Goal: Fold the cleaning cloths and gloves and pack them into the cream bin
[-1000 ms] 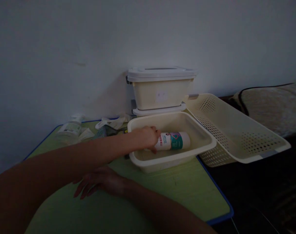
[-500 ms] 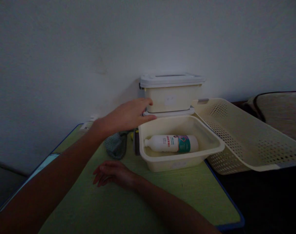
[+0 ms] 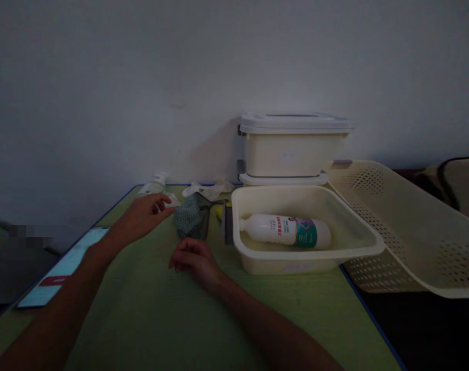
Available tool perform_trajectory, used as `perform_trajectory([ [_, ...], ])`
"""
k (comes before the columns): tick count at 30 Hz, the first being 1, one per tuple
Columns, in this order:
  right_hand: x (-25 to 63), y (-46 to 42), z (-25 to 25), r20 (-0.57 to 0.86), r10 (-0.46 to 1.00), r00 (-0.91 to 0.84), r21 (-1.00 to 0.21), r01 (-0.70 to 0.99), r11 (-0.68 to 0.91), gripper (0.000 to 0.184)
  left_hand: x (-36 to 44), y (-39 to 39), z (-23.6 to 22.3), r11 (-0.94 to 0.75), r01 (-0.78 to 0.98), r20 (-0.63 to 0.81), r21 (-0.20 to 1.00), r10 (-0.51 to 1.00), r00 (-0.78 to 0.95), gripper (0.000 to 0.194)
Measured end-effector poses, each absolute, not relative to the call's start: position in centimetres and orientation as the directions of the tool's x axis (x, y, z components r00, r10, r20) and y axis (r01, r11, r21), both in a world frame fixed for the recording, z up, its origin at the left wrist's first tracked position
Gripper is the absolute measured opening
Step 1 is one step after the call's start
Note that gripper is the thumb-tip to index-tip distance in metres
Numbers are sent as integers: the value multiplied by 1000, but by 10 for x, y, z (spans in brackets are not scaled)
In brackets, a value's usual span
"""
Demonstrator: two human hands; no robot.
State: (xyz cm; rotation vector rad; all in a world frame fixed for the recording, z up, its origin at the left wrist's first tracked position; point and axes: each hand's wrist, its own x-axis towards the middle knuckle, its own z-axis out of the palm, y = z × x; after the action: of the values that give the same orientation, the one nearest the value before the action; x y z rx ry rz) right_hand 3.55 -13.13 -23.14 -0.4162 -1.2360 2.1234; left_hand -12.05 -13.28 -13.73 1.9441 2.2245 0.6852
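Note:
My left hand reaches over the green table with its fingers stretched toward a small white packet and holds nothing. A grey patterned pouch lies just right of it. My right hand rests on the table in front of the pouch, fingers loosely bent and empty. To the right an open cream tub holds a white bottle with a teal label, lying on its side.
A lidded cream box is stacked against the wall behind the tub. A perforated cream basket tilts off the table's right edge. A clear bottle and white wrappers lie at the back. A flat light-blue card or screen lies left.
My left hand let go of the white bottle in the tub, lifted out and swung left to the packet by the pouch. My right hand curled its fingers. The view shifted left.

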Motion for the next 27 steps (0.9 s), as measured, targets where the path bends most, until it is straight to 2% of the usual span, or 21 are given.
perform_trajectory([
  [5,39,-128,-228,74,709,-701,-881,-380,-283,17,-95,-113,-168,7,909,206,418,973,-102,42],
  [8,40,-126,-227,95,748,-657,-897,-382,-221,15,-82,-111,-181,74,956,191,283,973,-131,51],
  [11,41,-125,-226,109,781,-615,-916,-368,-162,13,-82,-112,-190,109,972,193,207,970,-150,40],
  [13,42,-124,-226,112,797,-594,-929,-346,-128,11,-90,-112,-194,88,962,220,259,964,-147,28],
  [16,43,-123,-225,103,805,-584,-948,-302,-98,9,-111,-112,-194,38,874,278,484,941,-195,20],
  [19,43,-123,-225,93,798,-595,-960,-267,-87,7,-132,-114,-186,17,613,238,790,913,-331,17],
  [22,43,-124,-225,96,789,-606,-966,-249,-74,7,-144,-122,-171,-13,252,132,968,877,-462,18],
  [25,43,-124,-227,102,787,-609,-974,-220,-45,10,-149,-132,-155,-105,-105,39,989,867,-496,10],
  [27,43,-123,-229,109,791,-601,-982,-191,-10,13,-151,-137,-148,-135,-350,-43,927,888,-458,10],
])
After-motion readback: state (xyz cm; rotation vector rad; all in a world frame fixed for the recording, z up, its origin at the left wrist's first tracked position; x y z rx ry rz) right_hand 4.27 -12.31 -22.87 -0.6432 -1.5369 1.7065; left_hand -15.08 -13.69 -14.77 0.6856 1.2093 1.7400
